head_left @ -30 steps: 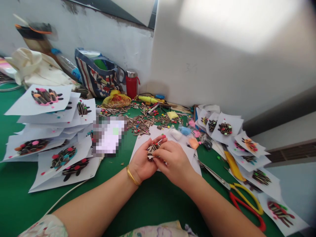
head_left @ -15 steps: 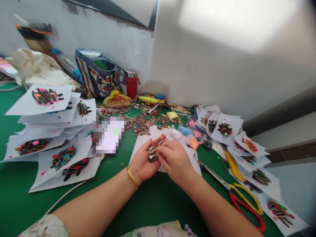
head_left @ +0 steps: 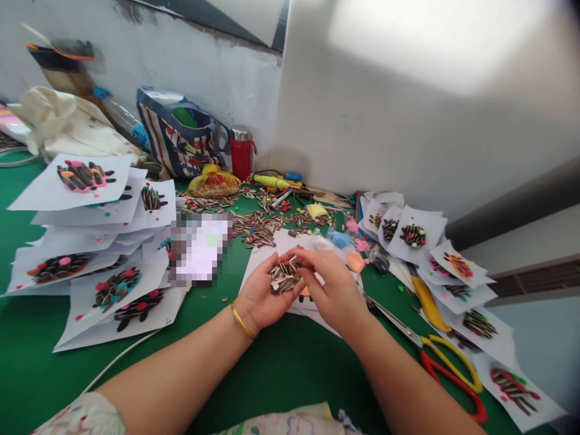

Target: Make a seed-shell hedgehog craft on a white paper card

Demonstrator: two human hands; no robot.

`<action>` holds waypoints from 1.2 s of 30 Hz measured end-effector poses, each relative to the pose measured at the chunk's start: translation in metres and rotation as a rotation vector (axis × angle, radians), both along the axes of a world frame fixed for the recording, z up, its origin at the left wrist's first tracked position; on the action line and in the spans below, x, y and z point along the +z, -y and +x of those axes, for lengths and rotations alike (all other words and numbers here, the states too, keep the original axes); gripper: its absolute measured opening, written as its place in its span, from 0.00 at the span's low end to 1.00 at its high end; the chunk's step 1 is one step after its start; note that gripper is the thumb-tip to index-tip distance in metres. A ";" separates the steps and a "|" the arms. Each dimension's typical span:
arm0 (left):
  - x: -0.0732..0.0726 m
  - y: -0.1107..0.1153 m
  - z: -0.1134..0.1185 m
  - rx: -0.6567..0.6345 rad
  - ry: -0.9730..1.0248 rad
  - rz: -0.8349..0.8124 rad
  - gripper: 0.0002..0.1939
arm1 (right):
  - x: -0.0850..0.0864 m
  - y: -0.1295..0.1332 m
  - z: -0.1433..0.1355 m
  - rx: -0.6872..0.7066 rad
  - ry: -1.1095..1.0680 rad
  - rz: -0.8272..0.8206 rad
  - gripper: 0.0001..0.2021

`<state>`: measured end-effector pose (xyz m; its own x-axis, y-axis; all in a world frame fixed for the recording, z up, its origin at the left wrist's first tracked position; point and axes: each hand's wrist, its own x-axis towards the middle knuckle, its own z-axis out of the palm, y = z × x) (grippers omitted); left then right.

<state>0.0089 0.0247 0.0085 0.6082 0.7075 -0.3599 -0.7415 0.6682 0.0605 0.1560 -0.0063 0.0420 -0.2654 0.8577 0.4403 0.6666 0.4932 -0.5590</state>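
Observation:
My left hand point(head_left: 263, 299), with a gold bangle at the wrist, is cupped palm up around a small heap of striped sunflower seeds point(head_left: 283, 278) mixed with a few coloured beads. From the right, my right hand point(head_left: 333, 287) curls its thumb and forefinger over the edge of that heap, touching it. Beneath both hands lie white paper sheets point(head_left: 258, 257). A patch of dark and orange decoration point(head_left: 306, 297) shows on the paper between the hands, mostly hidden.
Sheets with seed pictures point(head_left: 120, 290) pile up at the left, and more picture cards point(head_left: 414, 235) overlap at the right. Large scissors point(head_left: 419, 341) lie by my right forearm. Loose seeds point(head_left: 258, 223), a red flask point(head_left: 241, 154), coloured clay point(head_left: 356, 261) and a blurred phone-like screen point(head_left: 202, 248) lie beyond.
My right fingers have parted from their pinch and spread around the heap's right side. More of the seeds in my left palm shows, and the decoration on the paper has come into view.

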 end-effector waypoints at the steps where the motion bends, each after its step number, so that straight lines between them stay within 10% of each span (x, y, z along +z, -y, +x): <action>1: 0.001 -0.002 -0.002 0.018 -0.008 -0.004 0.15 | 0.000 0.000 0.005 -0.018 -0.040 -0.022 0.13; 16: -0.011 -0.028 -0.015 0.204 -0.168 -0.072 0.11 | -0.052 -0.014 0.027 -0.182 -0.131 -0.372 0.05; 36: -0.014 -0.031 -0.016 0.211 -0.196 -0.053 0.12 | -0.051 -0.005 0.019 -0.021 0.314 -0.122 0.05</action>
<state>-0.0070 0.0556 -0.0053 0.3652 0.7880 -0.4957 -0.8418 0.5069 0.1855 0.1747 -0.0013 -0.0089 -0.3538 0.9056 0.2338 0.8250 0.4200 -0.3783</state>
